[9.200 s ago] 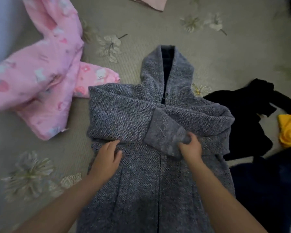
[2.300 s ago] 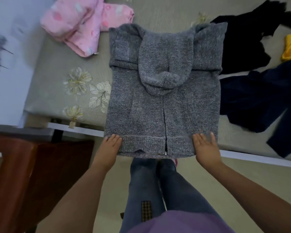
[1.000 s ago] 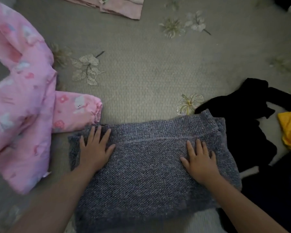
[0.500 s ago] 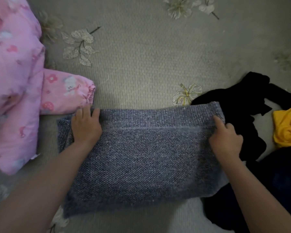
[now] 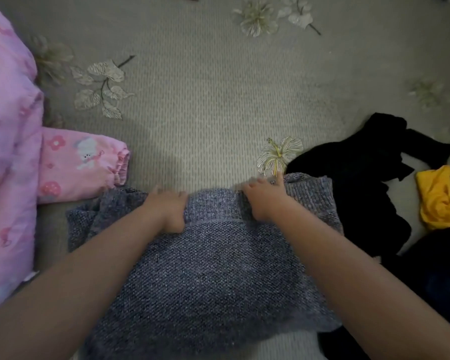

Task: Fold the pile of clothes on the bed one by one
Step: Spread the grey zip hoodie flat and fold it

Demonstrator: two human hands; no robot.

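Both forearms are bare all the way to the frame's lower edge, with no sleeve or cuff showing. The left hand (image 5: pixel 166 206) and right hand (image 5: pixel 264 197) are bare too; motion blur softens the fingers' outlines.

Bed (image 5: pixel 218 105) fills the view | grey-beige ribbed bedspread | pale flower and leaf print (image 5: pixel 102 87) scattered across it | dim, soft indoor light

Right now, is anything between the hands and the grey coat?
Nothing visible. Both the left hand and right hand rest directly on the far edge of the grey coat.
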